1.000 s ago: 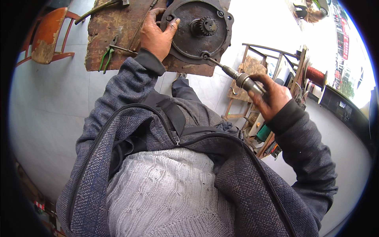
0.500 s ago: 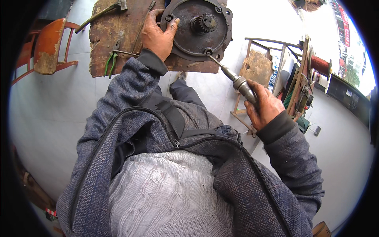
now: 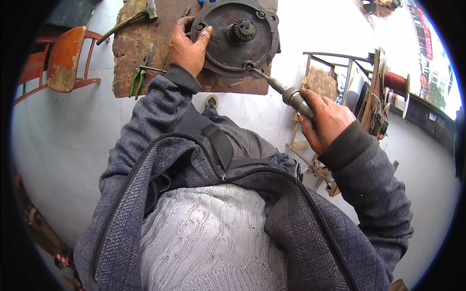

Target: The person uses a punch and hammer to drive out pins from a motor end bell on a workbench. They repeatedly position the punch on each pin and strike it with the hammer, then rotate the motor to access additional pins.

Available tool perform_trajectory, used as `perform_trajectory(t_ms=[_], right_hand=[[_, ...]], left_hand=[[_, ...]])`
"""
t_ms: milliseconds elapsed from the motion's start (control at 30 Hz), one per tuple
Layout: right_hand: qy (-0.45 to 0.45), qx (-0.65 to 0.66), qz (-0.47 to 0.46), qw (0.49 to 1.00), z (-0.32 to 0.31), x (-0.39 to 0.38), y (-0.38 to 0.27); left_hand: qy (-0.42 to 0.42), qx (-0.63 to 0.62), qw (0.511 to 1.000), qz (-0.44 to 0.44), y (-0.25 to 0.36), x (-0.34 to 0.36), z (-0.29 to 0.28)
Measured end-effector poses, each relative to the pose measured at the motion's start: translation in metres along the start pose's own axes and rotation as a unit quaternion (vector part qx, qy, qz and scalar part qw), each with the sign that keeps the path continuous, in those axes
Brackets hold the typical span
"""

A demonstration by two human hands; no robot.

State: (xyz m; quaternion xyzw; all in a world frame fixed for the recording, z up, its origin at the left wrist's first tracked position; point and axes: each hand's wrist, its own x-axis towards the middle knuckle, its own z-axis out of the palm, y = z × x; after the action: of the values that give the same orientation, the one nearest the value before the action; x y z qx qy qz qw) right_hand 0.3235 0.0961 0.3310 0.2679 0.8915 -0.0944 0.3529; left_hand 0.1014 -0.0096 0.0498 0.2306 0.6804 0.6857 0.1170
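Observation:
A dark, greasy round metal housing [image 3: 224, 48] lies on the worn wooden bench top, a toothed gear [image 3: 242, 31] standing up from its face. My left hand [image 3: 188, 50] grips its left rim, thumb on top beside a screw and the fingers curled over the edge. Wrapped in my right hand [image 3: 326, 121] is a thick metal impact screwdriver [image 3: 294, 97]. It slants up and left, its tip at the screw [image 3: 249, 65] on the housing's near edge. My palm hides the rear end of the tool.
On the bench [image 3: 165, 82] left of the housing lie a hammer [image 3: 127, 25] and green-handled pliers [image 3: 138, 80]. A worn wooden chair [image 3: 67, 59] stands at the left. To the right is a metal-framed rack [image 3: 340, 57] with a reel of copper-coloured wire [image 3: 395, 81] beside it.
The view has shifted slightly, so the housing and left hand appear a little further left. The screwdriver's tip remains at the same screw; my right hand has tilted and moved slightly right.

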Motion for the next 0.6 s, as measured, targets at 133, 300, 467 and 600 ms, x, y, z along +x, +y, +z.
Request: perform_trajectory(t_ms=[133, 300, 467, 600], right_hand=[[0.009, -0.029, -0.01, 0.999, -0.005, 0.001, -0.009], [0.005, -0.034, 0.037, 0.999, -0.014, 0.004, -0.04], [-0.038, -0.092, 0.074, 0.992, -0.013, 0.004, -0.071], [0.05, -0.26, -0.02, 0.964, -0.022, 0.01, -0.059]], left_hand=[[0.001, 0.057, 0.998, 0.012, -0.003, 0.004, 0.0], [-0.068, 0.021, 0.994, -0.08, -0.008, 0.01, -0.003], [-0.124, -0.051, 0.987, -0.086, -0.009, 0.007, -0.009], [-0.135, 0.006, 0.989, -0.068, -0.01, 0.011, -0.011]])
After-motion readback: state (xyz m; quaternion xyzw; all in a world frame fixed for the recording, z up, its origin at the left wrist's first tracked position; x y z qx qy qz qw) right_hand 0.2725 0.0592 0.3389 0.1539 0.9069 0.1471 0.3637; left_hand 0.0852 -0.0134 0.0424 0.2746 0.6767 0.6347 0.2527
